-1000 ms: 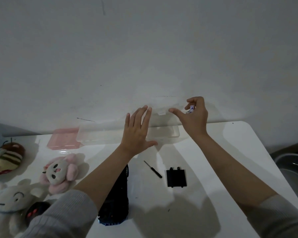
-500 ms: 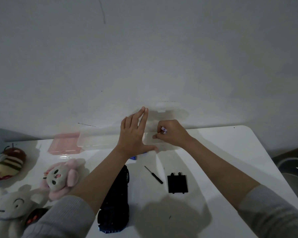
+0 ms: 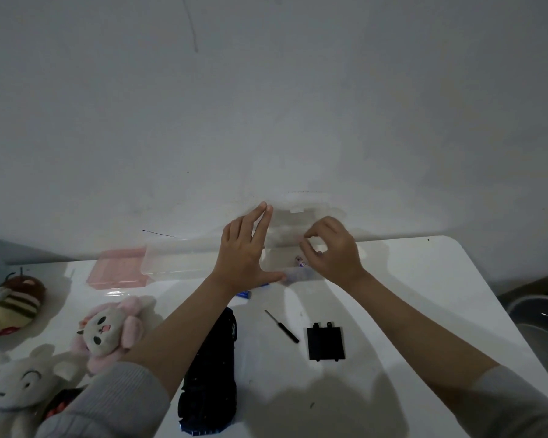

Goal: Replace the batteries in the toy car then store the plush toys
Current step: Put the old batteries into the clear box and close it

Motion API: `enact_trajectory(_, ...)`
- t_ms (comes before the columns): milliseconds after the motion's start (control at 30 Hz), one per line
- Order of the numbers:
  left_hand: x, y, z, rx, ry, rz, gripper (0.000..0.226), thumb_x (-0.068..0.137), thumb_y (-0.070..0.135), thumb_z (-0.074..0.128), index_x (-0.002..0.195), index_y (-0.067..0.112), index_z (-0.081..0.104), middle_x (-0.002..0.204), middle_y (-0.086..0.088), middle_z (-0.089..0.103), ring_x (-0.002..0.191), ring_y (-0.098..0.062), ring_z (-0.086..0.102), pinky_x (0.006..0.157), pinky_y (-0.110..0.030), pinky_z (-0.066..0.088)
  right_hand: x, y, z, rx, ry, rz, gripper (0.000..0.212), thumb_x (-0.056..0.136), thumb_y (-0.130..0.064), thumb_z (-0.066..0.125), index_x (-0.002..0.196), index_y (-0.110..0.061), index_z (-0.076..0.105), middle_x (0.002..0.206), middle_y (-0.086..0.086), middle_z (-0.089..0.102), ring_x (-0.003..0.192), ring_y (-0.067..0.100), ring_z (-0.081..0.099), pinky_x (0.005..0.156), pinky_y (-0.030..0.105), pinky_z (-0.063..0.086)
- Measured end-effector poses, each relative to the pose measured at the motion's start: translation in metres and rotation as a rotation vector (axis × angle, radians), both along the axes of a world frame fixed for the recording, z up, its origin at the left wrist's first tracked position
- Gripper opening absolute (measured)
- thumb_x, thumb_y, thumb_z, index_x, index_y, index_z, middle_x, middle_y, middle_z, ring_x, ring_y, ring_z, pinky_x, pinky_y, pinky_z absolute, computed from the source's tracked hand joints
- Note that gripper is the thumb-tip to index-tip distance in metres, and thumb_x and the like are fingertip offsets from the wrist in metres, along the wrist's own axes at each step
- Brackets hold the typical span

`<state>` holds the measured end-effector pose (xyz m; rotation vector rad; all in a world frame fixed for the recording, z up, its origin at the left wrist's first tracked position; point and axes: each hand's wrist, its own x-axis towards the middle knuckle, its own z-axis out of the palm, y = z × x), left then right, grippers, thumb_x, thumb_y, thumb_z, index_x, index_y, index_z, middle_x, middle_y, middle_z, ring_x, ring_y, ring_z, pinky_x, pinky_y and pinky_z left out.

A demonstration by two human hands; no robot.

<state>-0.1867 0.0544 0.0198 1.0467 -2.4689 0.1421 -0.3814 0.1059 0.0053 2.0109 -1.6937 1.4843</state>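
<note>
The dark toy car (image 3: 209, 374) lies lengthwise on the white table (image 3: 424, 279), partly under my left forearm. Its black battery cover (image 3: 325, 343) and a small screwdriver (image 3: 281, 326) lie to the right of it. My left hand (image 3: 247, 248) presses flat, fingers straight, against the clear plastic box (image 3: 178, 257) at the wall. My right hand (image 3: 332, 251) hovers over the box's right end with thumb and forefinger curled into a ring. A small battery (image 3: 299, 261) lies in the box just below those fingers. Blue batteries (image 3: 244, 294) peek out under my left wrist.
Plush toys sit at the left: a bee (image 3: 13, 301), a pink sheep (image 3: 108, 330), a white rabbit (image 3: 16, 384). A pink tray (image 3: 117, 270) lies beside the clear box. A metal basin (image 3: 538, 317) stands past the table's right edge.
My right hand came down from the box's raised lid into the box with the battery pinched; the battery now lies in the box beneath the fingers. My left hand stayed against the box.
</note>
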Motion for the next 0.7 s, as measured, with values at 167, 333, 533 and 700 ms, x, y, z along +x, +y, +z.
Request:
enact_trajectory(167,0.000,-0.002,-0.007,-0.071,0.082,-0.106,0.103,0.065,0.070,0.062,0.135,0.000,0.036,0.131,-0.017,0.045,0.116,-0.033,0.048,0.096,-0.044,0.043,-0.014,0.016,0.017,-0.098,-0.101,-0.147,0.017,0.085,-0.012,0.061,0.094,0.002,0.065,0.096,0.017,0.059,0.095,0.025,0.055,0.086,0.022,0.044)
enact_trajectory(333,0.000,0.000,-0.010,-0.106,0.081,-0.181,0.076,0.068,0.055,0.068,0.120,0.003,0.049,0.110,-0.017,0.053,0.102,-0.030,0.050,0.085,-0.037,0.047,-0.018,0.021,0.009,0.216,0.014,0.142,0.036,0.091,-0.026,0.053,0.122,-0.008,0.059,0.126,0.010,0.059,0.117,0.021,0.053,0.101,0.029,0.042)
enact_trajectory(533,0.002,0.000,-0.017,0.020,-0.040,-0.217,0.042,0.077,0.045,0.062,0.099,0.009,0.066,0.100,-0.011,0.065,0.083,-0.028,0.064,0.057,-0.030,0.051,-0.008,0.028,-0.022,0.325,0.140,0.202,0.036,0.093,-0.028,0.047,0.118,-0.010,0.064,0.133,0.011,0.056,0.124,0.023,0.051,0.102,0.036,0.045)
enact_trajectory(700,0.008,-0.004,-0.015,0.189,-0.041,-0.254,0.043,0.070,0.033,0.077,0.106,0.013,0.064,0.108,-0.010,0.065,0.088,-0.029,0.065,0.058,-0.036,0.057,-0.006,0.028,-0.031,0.327,0.162,0.155,0.043,0.086,-0.042,0.058,0.116,-0.012,0.066,0.134,0.009,0.056,0.129,0.020,0.048,0.106,0.034,0.041)
